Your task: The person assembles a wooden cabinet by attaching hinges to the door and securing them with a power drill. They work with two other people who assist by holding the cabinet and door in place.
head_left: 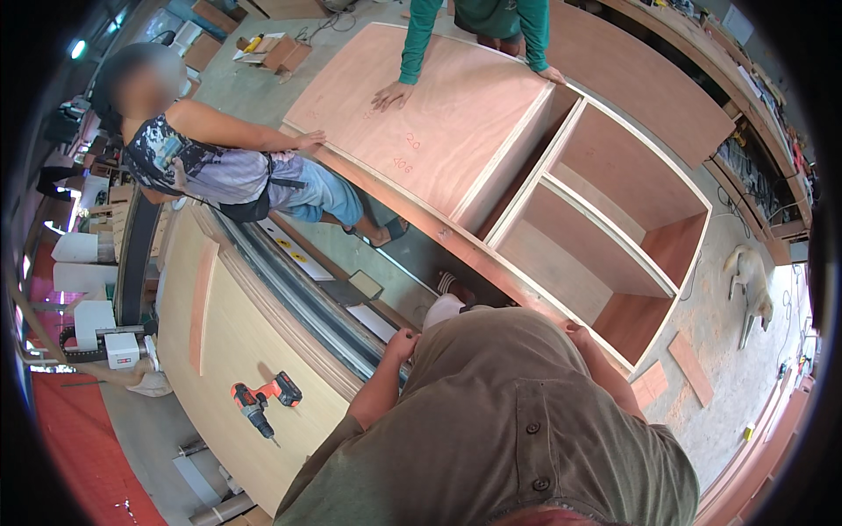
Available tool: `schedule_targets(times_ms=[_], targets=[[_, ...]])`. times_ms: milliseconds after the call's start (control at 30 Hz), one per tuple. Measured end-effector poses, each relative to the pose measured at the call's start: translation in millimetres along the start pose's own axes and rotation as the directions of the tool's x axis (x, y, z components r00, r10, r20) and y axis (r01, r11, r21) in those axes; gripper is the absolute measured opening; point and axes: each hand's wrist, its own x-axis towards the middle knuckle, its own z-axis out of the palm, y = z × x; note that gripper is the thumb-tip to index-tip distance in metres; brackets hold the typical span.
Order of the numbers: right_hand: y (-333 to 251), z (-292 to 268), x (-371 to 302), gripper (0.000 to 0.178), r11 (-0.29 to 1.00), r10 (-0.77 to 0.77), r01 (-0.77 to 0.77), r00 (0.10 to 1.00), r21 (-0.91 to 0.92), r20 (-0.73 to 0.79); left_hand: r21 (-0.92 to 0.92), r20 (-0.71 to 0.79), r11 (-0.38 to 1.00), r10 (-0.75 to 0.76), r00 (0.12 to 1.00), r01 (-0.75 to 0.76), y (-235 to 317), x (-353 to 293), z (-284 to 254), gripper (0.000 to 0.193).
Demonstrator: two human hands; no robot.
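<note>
My left hand [403, 344] is closed at the left side of my brown shirt, near the dark edge rail beside a stack of boards [289, 421]. Whatever its fingers hold, if anything, is hidden. On the other side, my right hand [575, 334] is curled close to the near edge of a large wooden cabinet [493, 237]; my shirt partly covers it. The cabinet lies with two open compartments on the right and a plywood panel [421, 114] on the left. An orange and black cordless drill [265, 401] rests on the pale top board, apart from my left hand.
A person in a sleeveless top [210, 158] stands left, one hand on the cabinet's edge. Another, in green sleeves [421, 39], leans over its far side with both hands on it. A dog [752, 285] lies at right, near loose wood strips [691, 368].
</note>
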Motion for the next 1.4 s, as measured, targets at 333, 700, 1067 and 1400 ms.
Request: schedule_targets(times_ms=[333,700,1067,1400], targets=[[36.5,14.5,21.2,0.058,0.997,-0.073,0.074,0.996,0.015,-0.046,0.019,-0.039,0.998,0.055,0.998,-0.054,-4.7,-2.4,5.3,0.059],[3.5,14.5,-5.0,0.059,0.999,-0.054,0.054,0.998,-0.010,0.013,0.033,-0.079,0.998,0.064,0.995,-0.061,-16.6,-8.8,7.9,0.058],[-5.5,7.4,1.0,0.057,0.996,-0.089,0.089,0.995,-0.005,0.042,-0.041,-0.070,0.999,0.034,0.997,-0.036,-12.1,-0.3,5.8,0.057],[-8.2,15.3,33.5,0.051,0.987,-0.104,0.094,0.992,0.129,0.075,-0.201,-0.127,0.977,0.048,0.991,-0.073,-22.4,42.0,-24.4,0.054]])
